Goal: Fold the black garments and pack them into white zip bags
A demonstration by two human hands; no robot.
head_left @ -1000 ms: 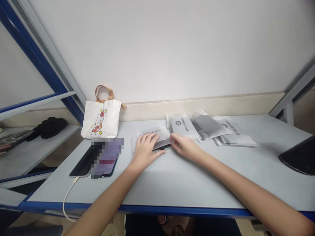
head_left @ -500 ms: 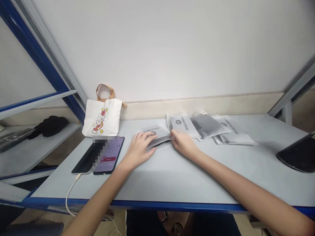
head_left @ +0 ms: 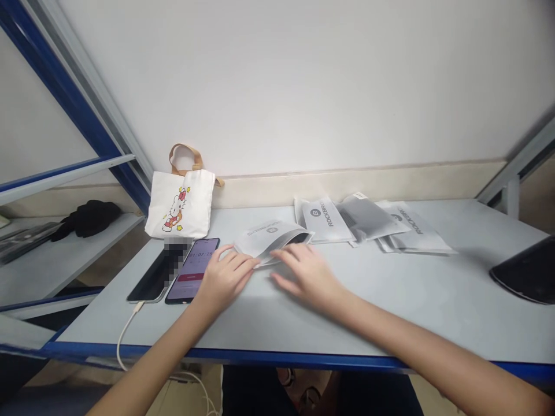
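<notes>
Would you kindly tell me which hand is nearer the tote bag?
Left. The left hand is in front of the tote bag and to its right; the right hand is farther right.

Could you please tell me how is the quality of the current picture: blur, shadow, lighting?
Head view: right hand looks smeared; lettering on the pouch beyond looks soft. Head view: faint, soft-edged shadow on the desk; wall dims toward the upper right. Head view: blocky pixels cover part of the charging phone.

A white wall (head_left: 325,86) rises above a cream skirting band (head_left: 368,182). A pale grey, blue-edged desk (head_left: 269,323) stands against it.
</notes>
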